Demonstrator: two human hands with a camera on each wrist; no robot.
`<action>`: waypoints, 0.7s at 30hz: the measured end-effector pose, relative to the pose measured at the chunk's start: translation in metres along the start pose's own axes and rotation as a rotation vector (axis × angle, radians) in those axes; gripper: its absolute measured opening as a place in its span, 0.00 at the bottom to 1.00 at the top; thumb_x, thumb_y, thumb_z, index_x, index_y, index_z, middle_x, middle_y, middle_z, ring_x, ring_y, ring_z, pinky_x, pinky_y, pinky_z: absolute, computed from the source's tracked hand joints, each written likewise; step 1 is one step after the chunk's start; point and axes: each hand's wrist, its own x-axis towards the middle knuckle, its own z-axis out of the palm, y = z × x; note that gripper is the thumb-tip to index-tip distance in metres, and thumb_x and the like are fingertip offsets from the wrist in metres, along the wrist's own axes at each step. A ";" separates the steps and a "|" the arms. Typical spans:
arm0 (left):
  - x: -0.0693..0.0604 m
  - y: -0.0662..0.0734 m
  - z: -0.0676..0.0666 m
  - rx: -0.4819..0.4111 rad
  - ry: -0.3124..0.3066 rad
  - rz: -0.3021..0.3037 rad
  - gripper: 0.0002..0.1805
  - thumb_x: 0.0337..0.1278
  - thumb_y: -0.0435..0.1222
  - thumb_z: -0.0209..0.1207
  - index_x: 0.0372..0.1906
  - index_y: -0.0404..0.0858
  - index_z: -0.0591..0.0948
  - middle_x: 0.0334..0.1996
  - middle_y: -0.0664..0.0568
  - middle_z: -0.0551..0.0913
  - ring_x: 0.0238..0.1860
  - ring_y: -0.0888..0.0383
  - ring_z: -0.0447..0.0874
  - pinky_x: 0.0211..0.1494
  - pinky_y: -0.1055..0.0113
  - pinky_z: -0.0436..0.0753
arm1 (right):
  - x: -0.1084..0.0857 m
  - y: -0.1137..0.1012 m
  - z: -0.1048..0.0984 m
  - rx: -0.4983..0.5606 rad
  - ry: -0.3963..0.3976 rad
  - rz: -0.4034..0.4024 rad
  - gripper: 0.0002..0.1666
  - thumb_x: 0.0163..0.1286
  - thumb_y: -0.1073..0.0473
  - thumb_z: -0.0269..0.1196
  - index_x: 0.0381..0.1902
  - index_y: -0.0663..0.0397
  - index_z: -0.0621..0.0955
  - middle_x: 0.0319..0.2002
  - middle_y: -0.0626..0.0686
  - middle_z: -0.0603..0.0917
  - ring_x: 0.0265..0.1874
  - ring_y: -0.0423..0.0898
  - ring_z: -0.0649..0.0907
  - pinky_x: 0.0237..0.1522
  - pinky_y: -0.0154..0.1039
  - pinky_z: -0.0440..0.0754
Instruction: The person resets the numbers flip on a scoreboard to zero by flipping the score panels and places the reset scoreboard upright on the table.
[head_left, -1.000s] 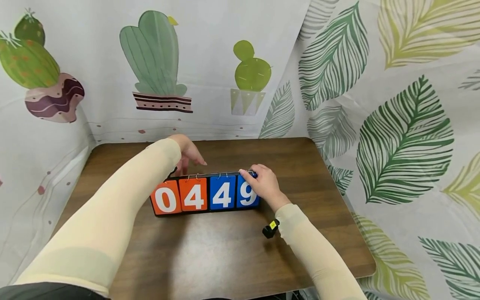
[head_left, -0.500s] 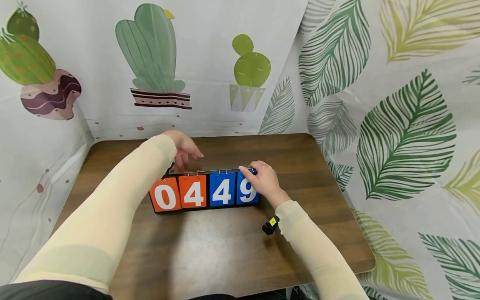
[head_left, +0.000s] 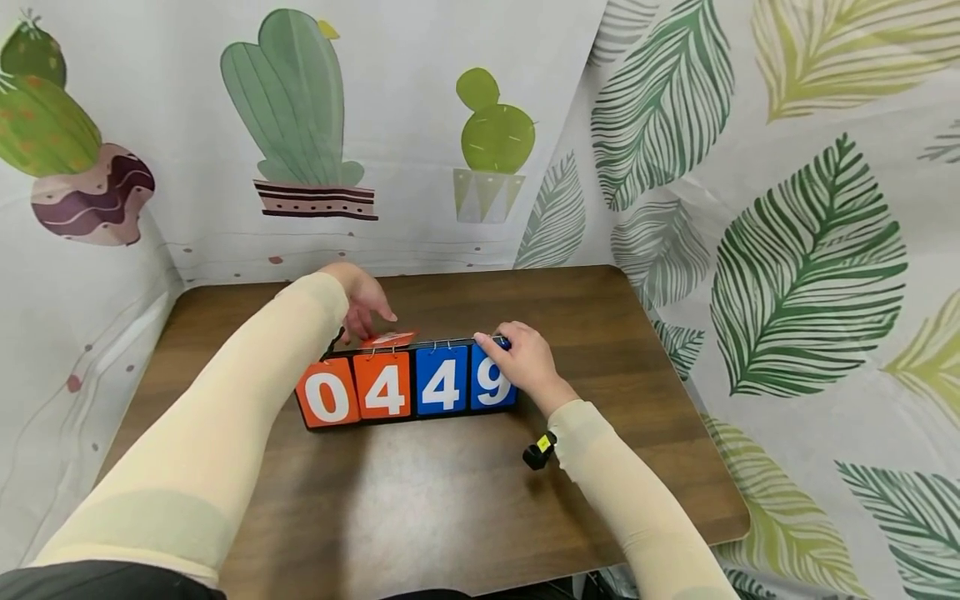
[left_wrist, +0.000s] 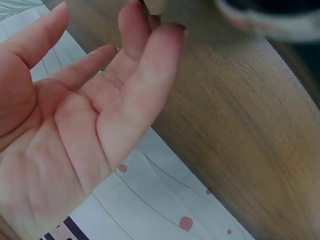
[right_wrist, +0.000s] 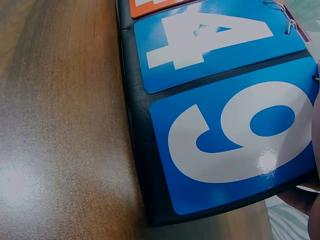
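A black flip scoreboard [head_left: 412,419] stands on the wooden table and reads 0449. Its left two number cards are orange, its right two blue. My right hand [head_left: 525,358] grips its top right corner, thumb on the front over the blue 9 card [right_wrist: 240,135]; the fingers behind are mostly hidden. Behind the top edge, my left hand [head_left: 363,304] has its fingers loosely bent, palm showing in the left wrist view. Near those fingertips, an orange card [head_left: 388,339] sticks up behind the second ring pair. Whether the fingers touch it, I cannot tell.
The brown table [head_left: 450,500] has its back edge against a hanging cloth [head_left: 412,125] printed with cacti. A leaf-patterned cloth [head_left: 810,275] hangs on the right. A small black device [head_left: 538,452] with a yellow tag sits at my right wrist.
An orange card has come up behind the scoreboard's top edge beside my left hand, which has shifted slightly left. My right hand keeps its grip on the corner.
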 end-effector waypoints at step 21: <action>0.004 -0.006 -0.011 0.289 0.224 0.145 0.21 0.80 0.45 0.50 0.58 0.30 0.74 0.29 0.53 0.79 0.31 0.61 0.81 0.45 0.65 0.83 | 0.000 0.002 0.003 0.008 0.023 -0.023 0.37 0.72 0.21 0.48 0.41 0.44 0.84 0.42 0.48 0.84 0.42 0.47 0.83 0.47 0.48 0.88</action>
